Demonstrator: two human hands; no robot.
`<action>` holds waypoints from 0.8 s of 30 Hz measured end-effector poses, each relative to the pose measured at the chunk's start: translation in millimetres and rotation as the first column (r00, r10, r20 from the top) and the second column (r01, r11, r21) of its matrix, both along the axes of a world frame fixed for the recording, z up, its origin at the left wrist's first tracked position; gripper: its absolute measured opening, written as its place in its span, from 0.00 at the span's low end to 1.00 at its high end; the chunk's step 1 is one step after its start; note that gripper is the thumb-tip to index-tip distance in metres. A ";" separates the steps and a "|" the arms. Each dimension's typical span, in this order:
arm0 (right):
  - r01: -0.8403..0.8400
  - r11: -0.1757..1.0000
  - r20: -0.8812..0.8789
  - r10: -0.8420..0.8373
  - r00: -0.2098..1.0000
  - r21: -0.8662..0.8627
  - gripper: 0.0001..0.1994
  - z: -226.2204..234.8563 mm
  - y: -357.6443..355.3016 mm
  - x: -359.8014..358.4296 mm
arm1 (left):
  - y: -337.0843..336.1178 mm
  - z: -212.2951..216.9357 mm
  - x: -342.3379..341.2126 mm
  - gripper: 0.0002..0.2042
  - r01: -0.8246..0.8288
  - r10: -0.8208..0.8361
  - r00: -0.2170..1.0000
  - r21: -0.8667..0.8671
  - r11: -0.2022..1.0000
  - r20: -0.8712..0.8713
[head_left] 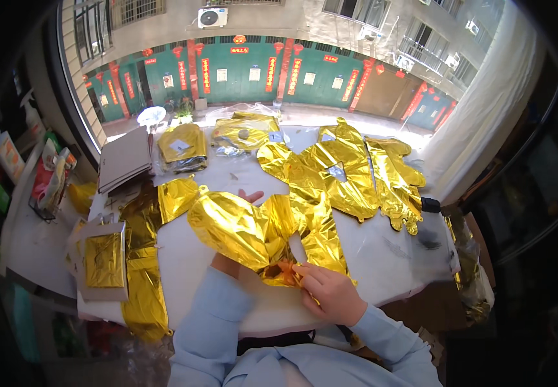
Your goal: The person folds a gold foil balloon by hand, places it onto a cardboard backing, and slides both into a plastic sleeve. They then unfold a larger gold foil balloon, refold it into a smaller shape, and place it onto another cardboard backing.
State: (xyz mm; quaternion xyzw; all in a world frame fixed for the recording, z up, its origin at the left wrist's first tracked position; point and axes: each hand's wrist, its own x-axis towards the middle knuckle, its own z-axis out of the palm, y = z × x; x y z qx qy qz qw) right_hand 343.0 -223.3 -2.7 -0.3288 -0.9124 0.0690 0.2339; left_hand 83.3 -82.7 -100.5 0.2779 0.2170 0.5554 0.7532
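A flat, uninflated gold foil balloon (pixel 230 226) is in front of me, raised over the near middle of the table. My left hand (pixel 250 195) is underneath it, mostly hidden; some fingers show past its far edge, and the wrist shows below. The balloon drapes over that hand. At its near edge my right hand (pixel 332 291) is closed, pinching the foil beside an orange-tinted patch (pixel 285 273). Another folded stretch of gold foil (pixel 321 232) extends to the right, close to the right hand. Whether it belongs to the same balloon I cannot tell.
More flat gold balloons (pixel 340 171) lie at the back right, and a long one (pixel 143 277) hangs over the front left edge. Packed balloons (pixel 183 145) and grey cardboard sheets (pixel 124 158) are at the back left. A foil packet (pixel 105 260) rests on a board. A window stands beyond the white table (pixel 388 258).
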 end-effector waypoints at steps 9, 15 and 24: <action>-0.055 0.983 -0.029 0.050 0.998 -0.174 0.21 -21.7 -38.1 -32.5 | -81.8 108.7 -112.0 0.36 -0.665 0.609 0.677 0.011 0.747 -0.413; 0.110 0.941 -0.121 -0.156 0.980 -0.319 0.14 36.4 9.5 19.2 | -136.4 135.9 -64.2 0.26 -0.087 0.542 0.179 0.535 0.840 -0.821; 0.706 0.708 0.258 -0.682 0.684 -0.001 0.09 -33.5 169.6 184.0 | -157.3 76.5 -20.2 0.27 0.477 0.393 -0.174 0.272 0.836 -0.903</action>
